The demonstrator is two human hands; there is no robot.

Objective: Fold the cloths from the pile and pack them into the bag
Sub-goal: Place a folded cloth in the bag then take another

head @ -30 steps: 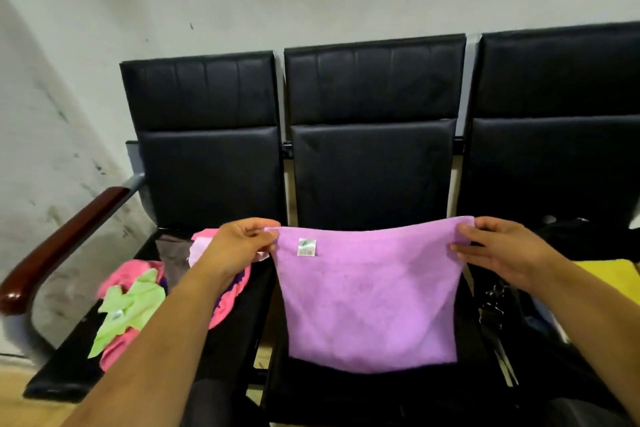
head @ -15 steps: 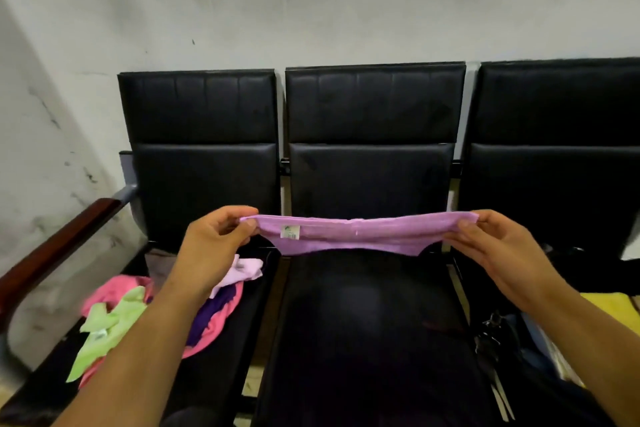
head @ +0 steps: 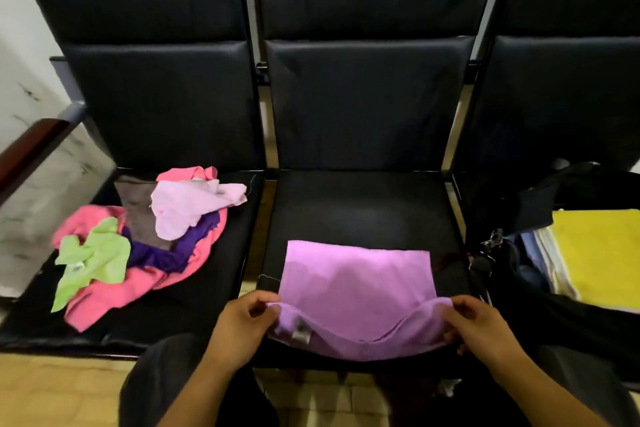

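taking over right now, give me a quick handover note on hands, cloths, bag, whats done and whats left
Left hand pinches the near left corner of the lilac cloth; right hand pinches its near right corner.
Lilac cloth: far part flat on the middle seat, near edge lifted.
Pile: pink, green, purple, grey and pale pink cloths, unfolded, on the left seat.
Bag: open, right of the middle seat, folded cloths inside, yellow cloth on top.
Done: some cloths packed. Left: fold this one, pack it, then the pile.
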